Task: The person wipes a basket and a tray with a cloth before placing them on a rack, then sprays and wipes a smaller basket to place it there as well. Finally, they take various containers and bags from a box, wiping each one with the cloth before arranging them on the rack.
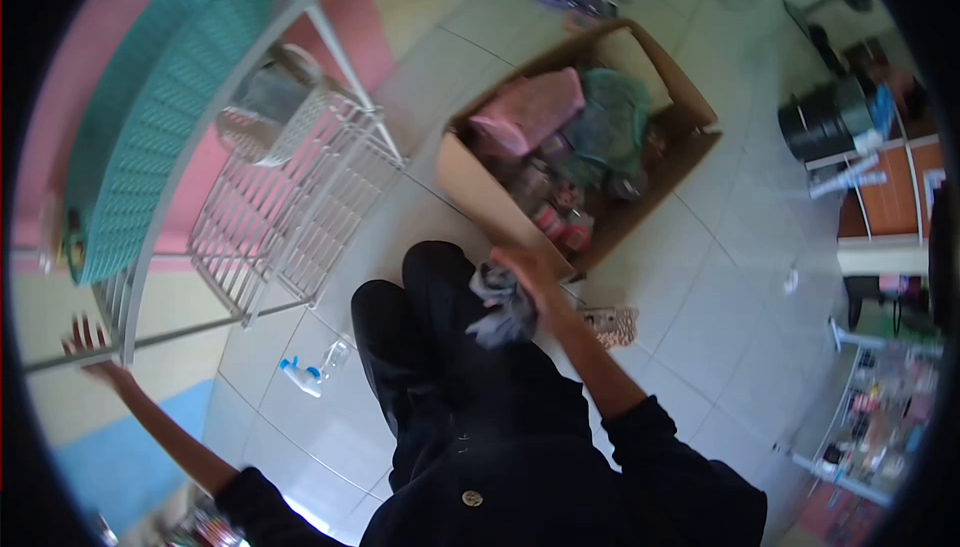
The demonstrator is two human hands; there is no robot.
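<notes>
My right hand (pixel 532 275) is closed around a crumpled grey cloth (pixel 503 305), held over my knees. Just beyond it sits a cardboard box (pixel 490 187) with a pink bag (pixel 530 112), a teal-green bag (pixel 607 117) and several jars or packets inside. Out to the far left, my left hand (pixel 95 352) reaches the white metal rack (pixel 180 339), its fingers stretched apart across a rail. A teal plastic basket (pixel 150 137) rests on the rack above that hand.
A white basket (pixel 290 127) stands on a rack shelf. On the tiled floor lie a spray bottle (pixel 302 375) with a blue-and-white head and a patterned piece (pixel 610 327) beside the box. Farther right are a black bucket (pixel 825 122) and another shelf (pixel 870 417) full of small items.
</notes>
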